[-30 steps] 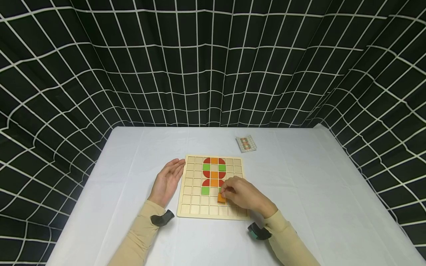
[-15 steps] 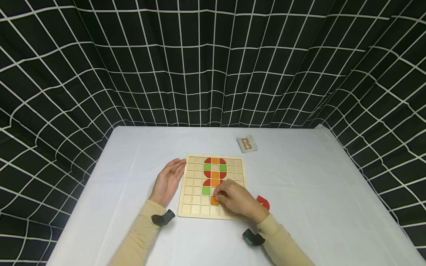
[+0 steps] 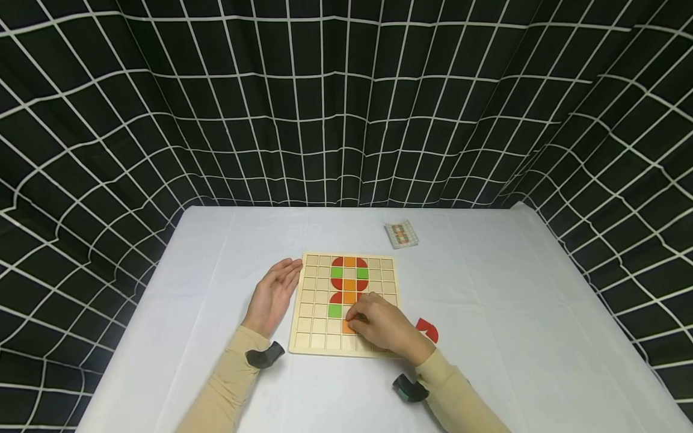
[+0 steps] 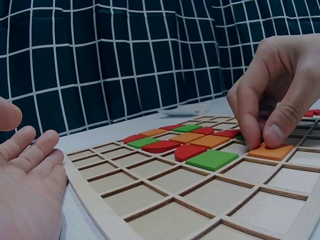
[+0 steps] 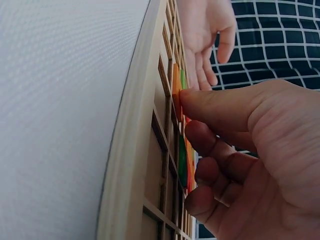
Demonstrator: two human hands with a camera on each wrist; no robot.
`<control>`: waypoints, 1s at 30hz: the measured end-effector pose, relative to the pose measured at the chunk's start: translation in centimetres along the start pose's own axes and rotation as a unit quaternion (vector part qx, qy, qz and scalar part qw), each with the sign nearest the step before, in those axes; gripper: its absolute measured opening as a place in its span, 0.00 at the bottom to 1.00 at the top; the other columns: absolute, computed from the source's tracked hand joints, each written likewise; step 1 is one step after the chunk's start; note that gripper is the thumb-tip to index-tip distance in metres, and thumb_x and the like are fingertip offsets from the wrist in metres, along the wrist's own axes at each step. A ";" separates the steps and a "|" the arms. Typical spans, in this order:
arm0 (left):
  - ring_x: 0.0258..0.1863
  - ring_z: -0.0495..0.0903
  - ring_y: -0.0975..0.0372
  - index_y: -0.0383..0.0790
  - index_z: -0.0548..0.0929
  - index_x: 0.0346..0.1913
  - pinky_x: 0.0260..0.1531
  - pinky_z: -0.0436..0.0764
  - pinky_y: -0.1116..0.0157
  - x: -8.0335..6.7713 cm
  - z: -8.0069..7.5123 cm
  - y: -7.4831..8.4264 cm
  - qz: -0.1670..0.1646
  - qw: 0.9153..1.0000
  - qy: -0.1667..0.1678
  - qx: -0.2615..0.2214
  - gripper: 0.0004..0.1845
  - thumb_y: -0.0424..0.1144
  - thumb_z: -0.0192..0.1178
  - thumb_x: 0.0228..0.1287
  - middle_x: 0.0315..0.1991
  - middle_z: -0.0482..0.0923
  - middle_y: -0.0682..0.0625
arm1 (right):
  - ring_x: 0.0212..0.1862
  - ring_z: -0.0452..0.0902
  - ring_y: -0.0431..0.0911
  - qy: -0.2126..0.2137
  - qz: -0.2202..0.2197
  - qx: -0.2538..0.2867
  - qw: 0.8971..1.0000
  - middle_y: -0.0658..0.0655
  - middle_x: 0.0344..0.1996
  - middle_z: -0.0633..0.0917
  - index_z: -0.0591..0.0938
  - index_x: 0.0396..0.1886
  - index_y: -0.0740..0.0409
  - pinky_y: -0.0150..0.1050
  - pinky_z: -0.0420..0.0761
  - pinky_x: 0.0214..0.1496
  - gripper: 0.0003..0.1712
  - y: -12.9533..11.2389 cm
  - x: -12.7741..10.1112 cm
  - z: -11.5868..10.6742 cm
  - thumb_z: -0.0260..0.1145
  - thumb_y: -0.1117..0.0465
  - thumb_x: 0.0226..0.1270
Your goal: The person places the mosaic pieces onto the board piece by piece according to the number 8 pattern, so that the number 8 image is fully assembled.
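Observation:
A pale wooden grid board (image 3: 319,344) lies flat on the table, with red rounded, orange square and green square tiles set in its middle columns. Between thumb and index finger, my right hand (image 3: 388,325) pinches an orange square tile (image 4: 270,151) at a cell in the lower middle. That tile is one row below and one column right of a green tile (image 3: 335,311). My left hand (image 3: 269,300) rests beside the board's upper left edge, palm turned up, fingers relaxed, holding nothing. Parts of the pattern are hidden under my right hand.
Loose red pieces (image 3: 430,332) lie on the white tablecloth (image 3: 498,300) right of the board, near my right wrist. A small stack of pattern cards (image 3: 402,234) sits behind the board to the right. Black curtains with white grid lines (image 3: 346,108) surround the table.
My right hand has moved slightly left with the orange tile, from one column over to the middle column. The red pieces beside the board have come into sight. My left hand stays put.

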State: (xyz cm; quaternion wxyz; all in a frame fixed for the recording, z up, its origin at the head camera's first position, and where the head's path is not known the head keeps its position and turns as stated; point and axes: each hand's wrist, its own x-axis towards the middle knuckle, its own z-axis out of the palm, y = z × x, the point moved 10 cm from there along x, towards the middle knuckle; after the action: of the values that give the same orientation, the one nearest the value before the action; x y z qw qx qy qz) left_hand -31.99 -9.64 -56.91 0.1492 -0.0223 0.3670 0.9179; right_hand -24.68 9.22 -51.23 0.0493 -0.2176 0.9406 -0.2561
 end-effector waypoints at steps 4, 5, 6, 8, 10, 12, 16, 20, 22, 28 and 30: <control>0.81 0.51 0.51 0.29 0.48 0.75 0.84 0.54 0.64 -0.1 0.0 0.0 0.001 1.000 -0.005 -0.001 0.25 0.38 0.34 0.84 0.78 0.51 0.35 | 0.41 0.72 0.37 0.004 0.010 -0.005 1.000 0.41 0.33 0.81 0.88 0.38 0.48 0.31 0.80 0.41 0.03 0.0 0.0 -0.1 0.72 0.59 0.66; 0.81 0.51 0.51 0.30 0.48 0.75 0.84 0.54 0.64 -0.1 0.0 0.0 0.002 1.000 -0.005 0.000 0.25 0.38 0.34 0.84 0.78 0.51 0.35 | 0.41 0.72 0.37 0.005 0.012 -0.004 1.000 0.41 0.34 0.81 0.87 0.39 0.48 0.31 0.80 0.41 0.04 0.0 -0.1 -0.1 0.73 0.58 0.65; 0.81 0.51 0.51 0.30 0.49 0.75 0.84 0.54 0.64 -0.1 0.0 0.0 0.001 1.000 -0.006 0.001 0.25 0.38 0.34 0.84 0.78 0.51 0.35 | 0.41 0.72 0.36 0.007 0.014 -0.004 1.000 0.41 0.34 0.81 0.87 0.40 0.48 0.31 0.80 0.41 0.05 0.0 -0.1 -0.3 0.73 0.58 0.65; 0.82 0.51 0.51 0.30 0.49 0.75 0.83 0.54 0.64 -0.1 0.0 0.0 0.001 1.000 -0.006 0.004 0.25 0.39 0.34 0.84 0.78 0.51 0.36 | 0.41 0.73 0.36 0.012 0.019 0.002 1.000 0.41 0.35 0.82 0.86 0.42 0.48 0.30 0.80 0.40 0.08 0.0 -0.2 -0.8 0.73 0.57 0.65; 0.81 0.51 0.52 0.30 0.49 0.75 0.83 0.55 0.64 -0.1 0.0 0.0 0.000 1.000 -0.005 0.007 0.25 0.39 0.34 0.84 0.78 0.51 0.36 | 0.40 0.73 0.37 0.020 0.020 0.010 1.000 0.42 0.36 0.82 0.86 0.44 0.49 0.29 0.79 0.38 0.10 0.0 -0.3 -1.6 0.73 0.57 0.65; 0.81 0.51 0.52 0.31 0.49 0.75 0.83 0.55 0.64 -0.1 -0.1 0.0 0.000 1.000 -0.005 0.010 0.25 0.39 0.34 0.84 0.78 0.51 0.36 | 0.39 0.72 0.37 0.030 0.022 0.016 0.999 0.42 0.37 0.83 0.86 0.44 0.50 0.29 0.78 0.37 0.09 0.1 -0.4 -2.6 0.73 0.57 0.66; 0.82 0.51 0.52 0.30 0.49 0.75 0.84 0.54 0.64 0.0 0.1 0.1 0.004 1.000 -0.013 0.016 0.25 0.39 0.34 0.84 0.78 0.50 0.36 | 0.40 0.75 0.39 0.060 0.026 0.028 0.997 0.44 0.41 0.85 0.86 0.44 0.50 0.31 0.81 0.40 0.07 0.5 -0.8 -5.3 0.71 0.59 0.68; 0.81 0.51 0.52 0.31 0.50 0.74 0.83 0.54 0.64 0.0 0.0 0.3 0.008 1.000 -0.012 0.019 0.24 0.39 0.35 0.84 0.78 0.51 0.36 | 0.45 0.78 0.43 0.082 0.036 0.033 0.995 0.44 0.43 0.85 0.86 0.46 0.49 0.35 0.82 0.42 0.08 0.9 -1.4 -7.7 0.70 0.58 0.69; 0.81 0.51 0.52 0.31 0.51 0.74 0.83 0.55 0.64 0.0 -0.2 0.3 0.008 1.000 -0.005 0.016 0.24 0.39 0.35 0.84 0.78 0.51 0.36 | 0.45 0.79 0.45 0.088 0.040 0.026 0.995 0.44 0.42 0.85 0.86 0.46 0.49 0.35 0.81 0.41 0.08 1.1 -1.8 -8.6 0.70 0.57 0.69; 0.82 0.50 0.52 0.29 0.46 0.76 0.84 0.54 0.64 0.0 -0.1 0.0 0.003 1.000 -0.009 0.016 0.26 0.39 0.34 0.84 0.79 0.49 0.36 | 0.44 0.78 0.46 0.109 0.055 0.012 0.992 0.45 0.40 0.85 0.86 0.45 0.49 0.34 0.79 0.39 0.08 2.6 -3.2 -10.6 0.70 0.58 0.69; 0.82 0.50 0.52 0.29 0.46 0.76 0.84 0.54 0.65 0.0 -0.1 0.0 0.004 1.000 -0.008 0.021 0.27 0.39 0.34 0.84 0.78 0.50 0.36 | 0.44 0.78 0.45 0.111 0.059 0.010 0.992 0.45 0.40 0.85 0.86 0.46 0.50 0.33 0.79 0.39 0.08 3.2 -3.7 -11.0 0.70 0.58 0.69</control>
State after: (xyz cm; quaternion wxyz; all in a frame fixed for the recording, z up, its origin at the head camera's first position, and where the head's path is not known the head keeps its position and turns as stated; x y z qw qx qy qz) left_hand -32.00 -9.68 -56.98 0.1484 -0.0106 0.3850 0.9108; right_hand -24.83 18.31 -43.41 -0.0378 -0.1316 0.9489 -0.2844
